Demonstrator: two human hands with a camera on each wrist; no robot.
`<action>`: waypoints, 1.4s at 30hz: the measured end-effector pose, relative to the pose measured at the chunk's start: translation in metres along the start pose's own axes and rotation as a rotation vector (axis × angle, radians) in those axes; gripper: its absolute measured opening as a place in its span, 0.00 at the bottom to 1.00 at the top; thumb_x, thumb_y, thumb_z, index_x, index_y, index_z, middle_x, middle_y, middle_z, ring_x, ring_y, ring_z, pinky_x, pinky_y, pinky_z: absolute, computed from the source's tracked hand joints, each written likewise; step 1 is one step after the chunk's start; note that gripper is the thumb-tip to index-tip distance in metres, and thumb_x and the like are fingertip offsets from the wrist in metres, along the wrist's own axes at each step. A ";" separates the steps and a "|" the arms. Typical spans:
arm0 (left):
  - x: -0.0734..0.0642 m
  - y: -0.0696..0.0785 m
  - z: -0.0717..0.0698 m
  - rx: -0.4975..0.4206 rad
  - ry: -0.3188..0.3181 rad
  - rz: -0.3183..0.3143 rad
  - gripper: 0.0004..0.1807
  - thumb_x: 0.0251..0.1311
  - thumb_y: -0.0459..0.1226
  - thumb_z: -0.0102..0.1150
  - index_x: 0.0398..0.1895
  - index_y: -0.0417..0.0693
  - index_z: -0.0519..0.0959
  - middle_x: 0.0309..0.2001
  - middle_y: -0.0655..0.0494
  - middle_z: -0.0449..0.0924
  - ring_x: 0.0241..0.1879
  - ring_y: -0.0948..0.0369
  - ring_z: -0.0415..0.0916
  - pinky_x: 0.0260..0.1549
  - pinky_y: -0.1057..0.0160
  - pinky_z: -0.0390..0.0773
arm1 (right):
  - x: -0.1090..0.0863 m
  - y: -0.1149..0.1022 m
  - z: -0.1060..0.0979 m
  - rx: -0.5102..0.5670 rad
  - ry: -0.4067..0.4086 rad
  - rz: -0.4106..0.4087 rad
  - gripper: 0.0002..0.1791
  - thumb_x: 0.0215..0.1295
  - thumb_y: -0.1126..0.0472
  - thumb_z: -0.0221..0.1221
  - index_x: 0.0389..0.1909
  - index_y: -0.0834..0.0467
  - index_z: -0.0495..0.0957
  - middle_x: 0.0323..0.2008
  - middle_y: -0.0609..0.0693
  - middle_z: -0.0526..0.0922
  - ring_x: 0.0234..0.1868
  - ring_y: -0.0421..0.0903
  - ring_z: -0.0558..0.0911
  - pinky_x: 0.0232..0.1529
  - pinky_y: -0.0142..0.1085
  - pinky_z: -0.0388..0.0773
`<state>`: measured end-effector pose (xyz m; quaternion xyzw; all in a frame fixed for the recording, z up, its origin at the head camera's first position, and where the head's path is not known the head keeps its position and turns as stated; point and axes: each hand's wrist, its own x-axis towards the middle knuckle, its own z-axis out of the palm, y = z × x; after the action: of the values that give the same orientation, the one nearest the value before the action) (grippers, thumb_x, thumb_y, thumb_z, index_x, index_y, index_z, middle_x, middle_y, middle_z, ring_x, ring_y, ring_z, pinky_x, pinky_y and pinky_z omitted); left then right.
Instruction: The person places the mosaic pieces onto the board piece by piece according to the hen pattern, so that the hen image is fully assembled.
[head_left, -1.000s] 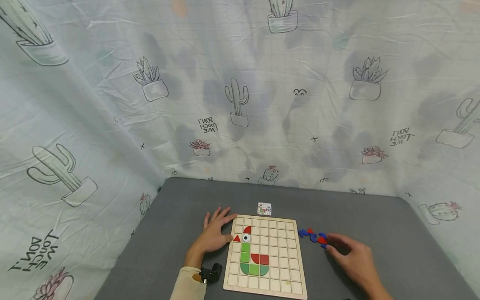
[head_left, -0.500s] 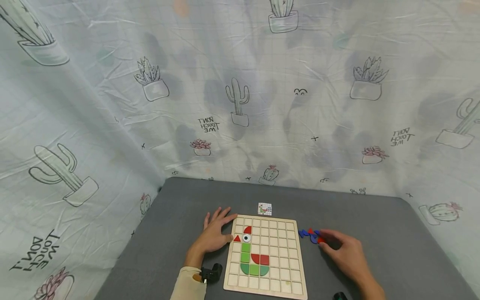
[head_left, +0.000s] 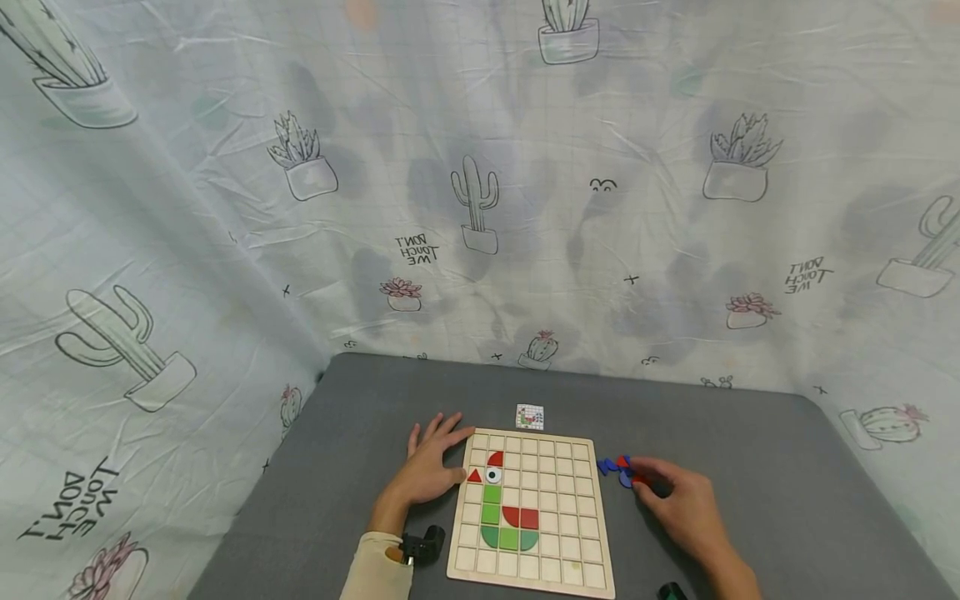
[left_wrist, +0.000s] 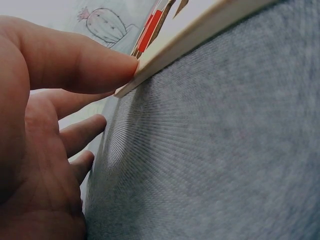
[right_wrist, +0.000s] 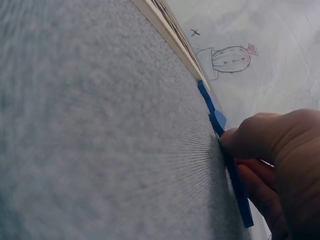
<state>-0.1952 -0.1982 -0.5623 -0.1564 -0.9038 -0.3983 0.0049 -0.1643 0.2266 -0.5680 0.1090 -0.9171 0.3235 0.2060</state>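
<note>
A wooden grid board (head_left: 567, 526) lies on the table with red, green and eye-printed tiles forming a figure in its left cells. My left hand (head_left: 423, 479) rests along the board's left edge, its thumb touching the side and its index finger at the far corner. Right of the board lies a cluster of small blue pieces (head_left: 626, 479) and red pieces (head_left: 622, 461). Bent loosely, the fingers of my right hand (head_left: 686, 508) touch the cluster's right side and partly hide it. In the right wrist view the thumb is against blue pieces (right_wrist: 241, 192).
A small printed card (head_left: 529, 417) with a coloured grid picture lies beyond the board's far edge. The grey tabletop (head_left: 360, 417) is bounded by cactus-printed curtains (head_left: 420, 208) at the back and sides. A red tile (left_wrist: 150, 31) stands above the board's rim.
My right hand has slid left toward the board, and the pieces at the cluster's right end have moved closer in or under the fingers. The left hand and the tiles on the board stay put.
</note>
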 end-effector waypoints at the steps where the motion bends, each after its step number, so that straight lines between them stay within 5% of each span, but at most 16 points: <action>1: 0.000 0.000 0.000 0.000 -0.001 -0.001 0.38 0.60 0.29 0.69 0.78 0.46 0.77 0.85 0.39 0.61 0.88 0.34 0.45 0.82 0.27 0.30 | 0.000 0.000 0.000 0.001 0.004 0.001 0.21 0.55 0.68 0.81 0.51 0.52 0.93 0.40 0.43 0.95 0.40 0.37 0.92 0.42 0.30 0.87; 10: 0.000 0.001 -0.001 -0.002 -0.007 -0.003 0.38 0.59 0.30 0.68 0.78 0.46 0.77 0.86 0.39 0.60 0.88 0.34 0.45 0.82 0.27 0.30 | -0.005 -0.005 -0.007 0.032 0.085 -0.053 0.21 0.53 0.70 0.81 0.48 0.52 0.94 0.39 0.41 0.95 0.40 0.33 0.91 0.47 0.11 0.74; 19: 0.000 0.001 -0.001 -0.003 -0.005 -0.004 0.38 0.59 0.29 0.68 0.78 0.45 0.77 0.85 0.38 0.61 0.88 0.34 0.45 0.82 0.27 0.29 | -0.019 -0.016 -0.023 0.058 0.091 -0.071 0.22 0.51 0.74 0.81 0.47 0.54 0.93 0.38 0.44 0.95 0.39 0.32 0.91 0.45 0.14 0.79; 33: -0.001 0.003 -0.002 -0.011 0.003 -0.007 0.38 0.59 0.29 0.69 0.77 0.45 0.78 0.85 0.39 0.61 0.87 0.34 0.45 0.82 0.27 0.30 | -0.042 -0.029 -0.042 0.017 0.001 0.036 0.19 0.53 0.69 0.82 0.44 0.48 0.93 0.37 0.39 0.94 0.38 0.27 0.88 0.41 0.28 0.89; 42: -0.001 0.003 -0.001 -0.010 -0.001 -0.011 0.38 0.60 0.29 0.69 0.77 0.46 0.78 0.85 0.39 0.61 0.88 0.34 0.44 0.82 0.27 0.29 | -0.047 -0.038 -0.031 0.114 -0.009 -0.095 0.20 0.52 0.72 0.81 0.45 0.51 0.93 0.38 0.41 0.94 0.39 0.28 0.89 0.43 0.18 0.82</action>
<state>-0.1937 -0.1970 -0.5599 -0.1516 -0.9026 -0.4029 0.0016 -0.1003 0.2202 -0.5469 0.1656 -0.8919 0.3643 0.2106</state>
